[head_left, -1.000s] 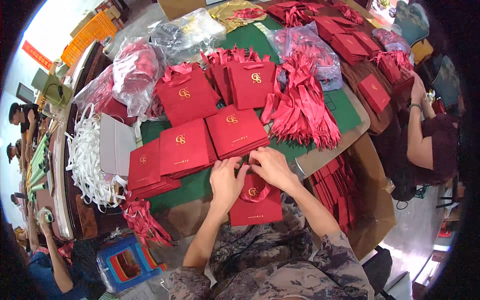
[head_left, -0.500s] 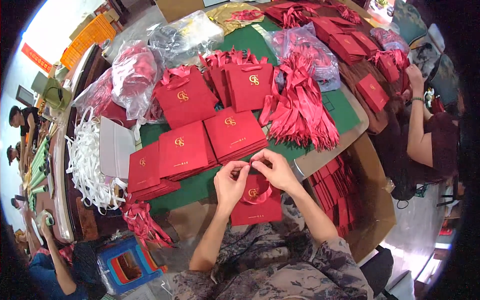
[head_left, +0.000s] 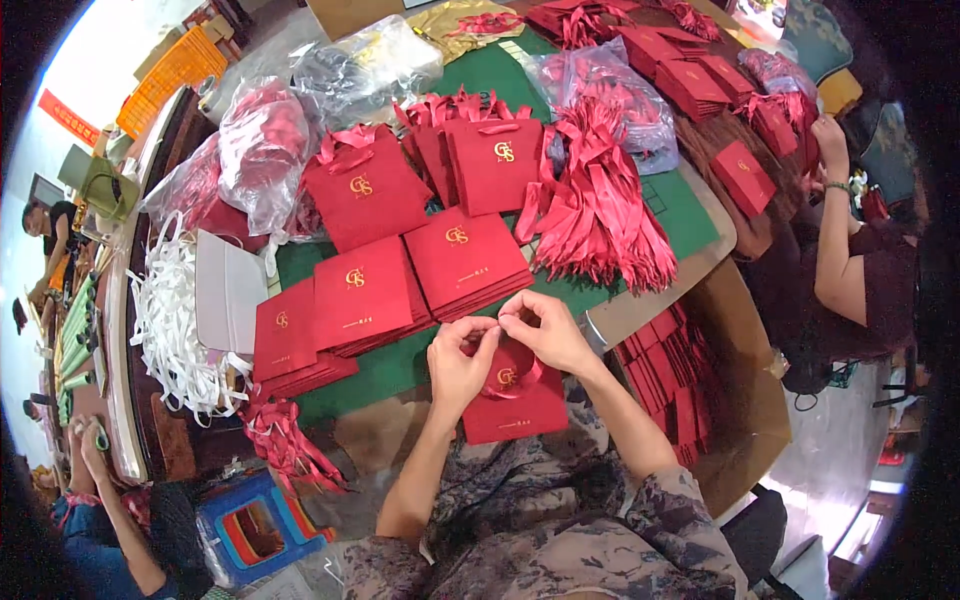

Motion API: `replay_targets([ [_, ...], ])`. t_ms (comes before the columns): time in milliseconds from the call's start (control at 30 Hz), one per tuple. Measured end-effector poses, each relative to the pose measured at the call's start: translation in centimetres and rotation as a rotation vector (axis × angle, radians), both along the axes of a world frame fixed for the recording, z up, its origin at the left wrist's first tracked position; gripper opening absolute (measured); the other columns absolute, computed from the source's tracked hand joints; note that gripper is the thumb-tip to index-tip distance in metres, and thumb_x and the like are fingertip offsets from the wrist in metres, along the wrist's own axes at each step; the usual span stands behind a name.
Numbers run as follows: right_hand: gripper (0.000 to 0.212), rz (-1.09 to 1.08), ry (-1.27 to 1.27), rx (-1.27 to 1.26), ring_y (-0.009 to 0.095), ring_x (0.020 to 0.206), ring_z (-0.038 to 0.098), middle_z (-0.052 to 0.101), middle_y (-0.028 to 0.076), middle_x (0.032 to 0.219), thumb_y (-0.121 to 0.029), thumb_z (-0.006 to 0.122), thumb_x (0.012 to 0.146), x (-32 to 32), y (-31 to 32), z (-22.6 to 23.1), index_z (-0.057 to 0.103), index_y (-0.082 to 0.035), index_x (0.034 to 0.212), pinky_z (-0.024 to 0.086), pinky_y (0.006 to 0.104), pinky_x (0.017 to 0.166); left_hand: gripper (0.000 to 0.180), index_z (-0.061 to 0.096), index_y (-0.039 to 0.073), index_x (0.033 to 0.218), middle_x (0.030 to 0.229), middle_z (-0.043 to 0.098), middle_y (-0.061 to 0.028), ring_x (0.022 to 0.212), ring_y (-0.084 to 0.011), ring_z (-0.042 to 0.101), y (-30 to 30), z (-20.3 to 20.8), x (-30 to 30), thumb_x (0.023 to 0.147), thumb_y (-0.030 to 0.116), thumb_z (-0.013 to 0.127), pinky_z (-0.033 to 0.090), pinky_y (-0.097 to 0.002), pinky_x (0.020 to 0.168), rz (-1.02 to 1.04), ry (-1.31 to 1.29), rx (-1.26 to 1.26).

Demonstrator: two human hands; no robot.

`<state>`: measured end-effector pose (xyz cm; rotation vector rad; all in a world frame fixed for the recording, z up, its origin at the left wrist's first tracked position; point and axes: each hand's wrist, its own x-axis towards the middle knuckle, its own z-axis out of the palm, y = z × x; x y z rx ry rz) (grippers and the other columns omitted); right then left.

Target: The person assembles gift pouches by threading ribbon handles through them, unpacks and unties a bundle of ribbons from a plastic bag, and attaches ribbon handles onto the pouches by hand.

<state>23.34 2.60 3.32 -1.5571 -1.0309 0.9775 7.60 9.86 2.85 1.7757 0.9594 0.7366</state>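
Observation:
A small red paper bag (head_left: 515, 423) with gold print hangs upright at the table's near edge, right in front of me. Its red ribbon (head_left: 525, 386) droops in a loop across the front. My left hand (head_left: 457, 368) and my right hand (head_left: 552, 335) meet fingertip to fingertip above the bag, both pinched closed on the ribbon; the fingers hide the bit between them and the bag's top edge. Just beyond my hands lie stacks of flat red bags (head_left: 470, 262). Finished-looking bags with ribbon handles (head_left: 368, 195) stand behind those.
A heap of red ribbons (head_left: 605, 215) lies right of the stacks. White ribbons (head_left: 185, 320) pile up at left, beside a grey-white box (head_left: 228, 295). A cardboard box (head_left: 750, 410) holding red bags is at my right. Other people sit left and right, one arm (head_left: 838, 230) near.
My fingertips have come closer together, and the dark red bit between them no longer shows. The bag has shifted up slightly. At left, a seated person's hands have come together.

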Motion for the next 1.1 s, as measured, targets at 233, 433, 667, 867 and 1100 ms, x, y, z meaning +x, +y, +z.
replay_targets([
  [233, 0.009, -0.195, 0.255, 0.170, 0.002, 0.074, 0.051, 0.060, -0.006, 0.083, -0.011, 0.066, 0.095, 1.8, -0.3, -2.3, 0.065, -0.002, 0.096, 0.044, 0.0202, 0.067, 0.044, 0.046, -0.004, 0.137, 0.129, 0.059, -0.0135, 0.117, -0.0183, 0.057, -2.2, -0.7, -3.5, 0.097, 0.007, 0.060, 0.046, -0.0315, 0.100, 0.056, -0.157, -0.195],
  [433, 0.009, -0.206, 0.254, 0.196, 0.002, 0.078, 0.053, 0.060, -0.007, 0.085, -0.011, 0.064, 0.097, 1.9, 0.0, -1.7, 0.064, -0.003, 0.099, 0.045, 0.0204, 0.070, 0.063, 0.049, 0.001, 0.129, 0.115, 0.066, -0.0146, 0.106, -0.0206, 0.064, -4.9, 0.8, -5.1, 0.079, 0.017, 0.083, 0.052, -0.0354, 0.089, -0.154, -0.001, -0.179],
  [667, 0.010, -0.258, 0.129, 0.246, 0.003, 0.078, 0.055, 0.063, -0.005, 0.085, -0.010, 0.065, 0.095, 3.9, 1.7, -1.3, 0.066, -0.001, 0.096, 0.046, 0.0203, 0.071, 0.056, 0.052, 0.001, 0.122, 0.107, 0.070, -0.0149, 0.098, -0.0213, 0.068, -6.7, 0.9, -6.9, 0.078, 0.017, 0.083, 0.054, -0.0361, 0.085, -0.189, -0.046, -0.188],
  [867, 0.011, -0.290, 0.043, 0.211, 0.004, 0.077, 0.056, 0.063, -0.004, 0.084, -0.012, 0.067, 0.094, 4.2, 2.2, -2.3, 0.067, -0.001, 0.094, 0.047, 0.0219, 0.071, 0.054, 0.053, 0.001, 0.122, 0.107, 0.071, -0.0146, 0.099, -0.0222, 0.069, -8.0, 2.2, -7.8, 0.079, 0.017, 0.082, 0.054, -0.0367, 0.085, -0.187, 0.023, -0.157],
  [1100, 0.018, -0.316, -0.334, 0.148, 0.020, 0.074, 0.066, 0.069, 0.009, 0.083, -0.016, 0.070, 0.089, 2.4, 0.5, -0.2, 0.067, -0.001, 0.098, 0.052, 0.0319, 0.070, 0.052, 0.053, 0.000, 0.121, 0.106, 0.070, -0.0121, 0.099, -0.0196, 0.067, -7.9, 1.2, -8.5, 0.080, 0.016, 0.081, 0.053, -0.0357, 0.086, -0.194, -0.011, -0.204],
])
